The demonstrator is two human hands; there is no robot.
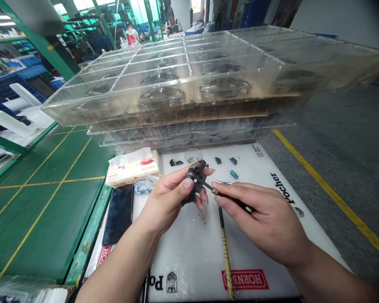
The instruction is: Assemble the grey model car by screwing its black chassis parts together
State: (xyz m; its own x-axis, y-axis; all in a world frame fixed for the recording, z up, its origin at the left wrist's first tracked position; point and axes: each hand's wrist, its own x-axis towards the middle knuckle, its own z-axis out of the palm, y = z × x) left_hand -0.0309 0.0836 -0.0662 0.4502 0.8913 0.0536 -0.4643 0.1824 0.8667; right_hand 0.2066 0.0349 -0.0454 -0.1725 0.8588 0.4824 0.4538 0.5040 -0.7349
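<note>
My left hand (166, 198) is closed around a small dark plastic model part (196, 168) with an openwork shape, held above the white work surface. Between the thumb and fingers of my right hand (268, 216) is a slim flat-bladed tool (213, 190) with a brass-coloured collar and dark handle. Its blade reaches to the part; the exact contact is hidden by my left thumb. Below the right hand lies a thin rod-like tool (226, 252) with a yellow wrapped handle. Fine metal tips, perhaps tweezers (225, 183), show behind my right fingers.
Stacked clear trays (192, 90) of dark model parts stand across the back. Small dark pieces (233, 160), a blue-green piece (234, 174) and a clear round dish (192, 155) lie before them. Left are a tissue pack (134, 167), a phone (118, 215) and a green bench (47, 185).
</note>
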